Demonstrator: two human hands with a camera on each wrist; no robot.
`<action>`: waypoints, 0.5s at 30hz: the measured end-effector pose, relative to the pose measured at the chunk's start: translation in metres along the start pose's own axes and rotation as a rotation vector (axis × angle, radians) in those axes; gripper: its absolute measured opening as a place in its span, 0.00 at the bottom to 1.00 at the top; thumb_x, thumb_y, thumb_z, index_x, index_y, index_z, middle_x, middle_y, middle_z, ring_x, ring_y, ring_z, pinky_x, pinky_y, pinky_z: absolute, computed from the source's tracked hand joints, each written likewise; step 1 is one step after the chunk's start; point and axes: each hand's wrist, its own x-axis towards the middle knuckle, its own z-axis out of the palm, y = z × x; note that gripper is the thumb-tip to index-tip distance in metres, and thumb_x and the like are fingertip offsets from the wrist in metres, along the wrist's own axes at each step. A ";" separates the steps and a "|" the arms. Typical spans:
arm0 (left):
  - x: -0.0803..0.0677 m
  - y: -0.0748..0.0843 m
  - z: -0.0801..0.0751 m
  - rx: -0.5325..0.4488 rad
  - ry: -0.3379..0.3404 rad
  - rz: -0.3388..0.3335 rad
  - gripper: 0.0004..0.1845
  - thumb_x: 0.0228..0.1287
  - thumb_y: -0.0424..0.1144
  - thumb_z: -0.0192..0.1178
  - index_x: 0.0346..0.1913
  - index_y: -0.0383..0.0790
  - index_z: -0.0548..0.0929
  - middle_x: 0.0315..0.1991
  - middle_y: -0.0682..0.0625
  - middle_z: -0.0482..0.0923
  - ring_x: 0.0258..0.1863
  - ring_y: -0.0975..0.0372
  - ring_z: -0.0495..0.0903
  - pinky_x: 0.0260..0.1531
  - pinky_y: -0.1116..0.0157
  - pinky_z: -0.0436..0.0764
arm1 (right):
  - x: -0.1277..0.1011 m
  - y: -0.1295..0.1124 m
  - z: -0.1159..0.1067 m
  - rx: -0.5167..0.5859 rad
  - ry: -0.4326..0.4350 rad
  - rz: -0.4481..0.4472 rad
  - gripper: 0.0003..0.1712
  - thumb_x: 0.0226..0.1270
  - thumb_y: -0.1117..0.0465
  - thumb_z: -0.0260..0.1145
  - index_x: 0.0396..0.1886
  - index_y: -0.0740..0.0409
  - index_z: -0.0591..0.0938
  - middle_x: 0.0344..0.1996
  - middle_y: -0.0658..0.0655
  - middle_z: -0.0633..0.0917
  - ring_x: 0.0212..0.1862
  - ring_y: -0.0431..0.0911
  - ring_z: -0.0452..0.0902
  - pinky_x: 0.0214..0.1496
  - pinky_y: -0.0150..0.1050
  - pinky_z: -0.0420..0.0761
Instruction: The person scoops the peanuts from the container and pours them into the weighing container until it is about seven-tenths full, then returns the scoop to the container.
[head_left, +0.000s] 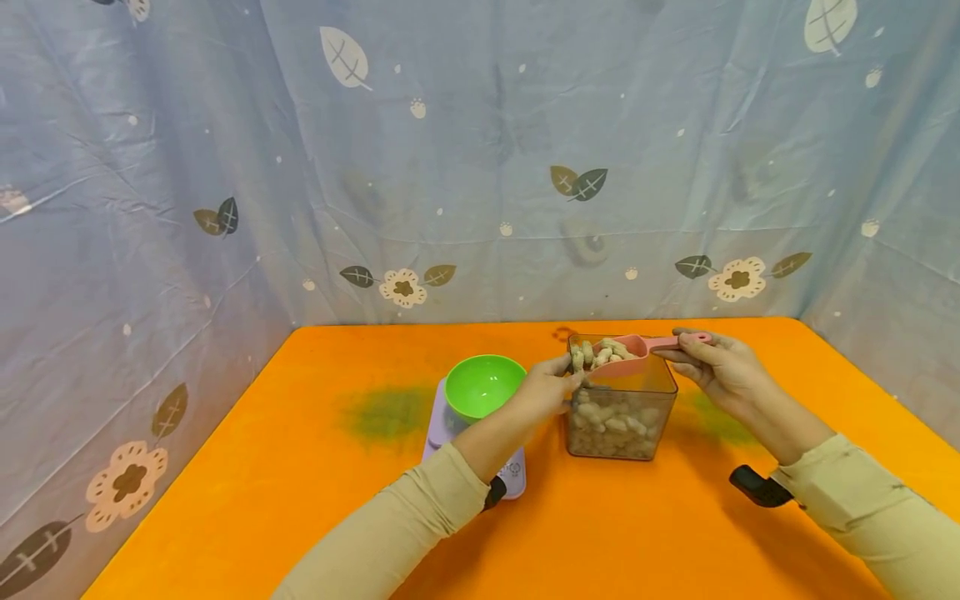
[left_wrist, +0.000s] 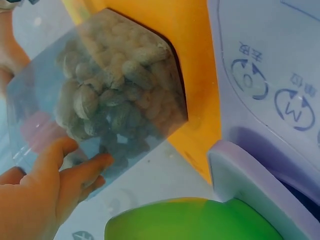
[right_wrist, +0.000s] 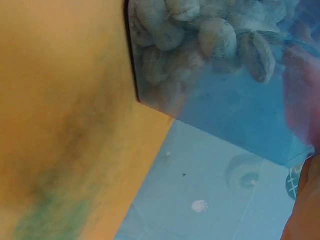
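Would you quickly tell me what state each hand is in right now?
Left hand: open, fingers resting against the clear peanut container.
Right hand: holding the handle of the pink scoop, loaded with peanuts, above the container.

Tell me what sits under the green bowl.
The green bowl stands on a pale purple scale, its button panel showing in the left wrist view. The left forearm hides part of the scale; whether it has a display cannot be seen.

Your left hand (head_left: 546, 389) reaches forward, fingers (left_wrist: 82, 170) relaxed, lightly spread. Your right hand (head_left: 716, 367) raised, fingers curled in pinch (thumb on top). Both forearms angle inward.
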 end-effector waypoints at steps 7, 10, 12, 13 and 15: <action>-0.001 0.001 -0.001 0.000 0.000 0.004 0.26 0.76 0.29 0.45 0.73 0.32 0.59 0.72 0.38 0.59 0.65 0.48 0.68 0.59 0.54 0.75 | -0.004 -0.003 -0.008 0.103 -0.066 -0.013 0.16 0.76 0.70 0.49 0.38 0.70 0.83 0.37 0.66 0.87 0.43 0.50 0.86 0.41 0.34 0.85; -0.001 0.001 -0.002 0.000 0.008 0.002 0.25 0.75 0.29 0.46 0.73 0.31 0.61 0.72 0.38 0.58 0.65 0.48 0.68 0.60 0.54 0.75 | -0.005 -0.005 -0.009 0.141 -0.092 -0.033 0.15 0.76 0.70 0.48 0.39 0.71 0.82 0.38 0.68 0.86 0.44 0.52 0.85 0.42 0.36 0.85; 0.000 0.001 -0.002 0.006 0.015 0.001 0.25 0.75 0.29 0.47 0.72 0.30 0.62 0.71 0.38 0.60 0.64 0.48 0.69 0.59 0.54 0.75 | -0.006 -0.006 -0.009 0.150 -0.100 -0.035 0.15 0.76 0.70 0.48 0.39 0.72 0.81 0.39 0.68 0.86 0.44 0.53 0.85 0.43 0.37 0.85; 0.000 0.001 -0.003 0.007 0.017 0.000 0.25 0.74 0.29 0.48 0.72 0.30 0.62 0.71 0.38 0.61 0.64 0.48 0.70 0.59 0.54 0.76 | -0.007 -0.007 -0.009 0.153 -0.101 -0.035 0.15 0.76 0.70 0.48 0.39 0.72 0.82 0.39 0.69 0.86 0.44 0.53 0.85 0.43 0.37 0.85; -0.001 0.001 -0.003 0.008 0.023 -0.002 0.25 0.74 0.29 0.49 0.71 0.30 0.63 0.70 0.37 0.62 0.63 0.49 0.71 0.58 0.55 0.76 | -0.008 -0.008 -0.008 0.161 -0.106 -0.037 0.16 0.76 0.70 0.48 0.40 0.72 0.82 0.39 0.69 0.86 0.44 0.54 0.85 0.43 0.37 0.85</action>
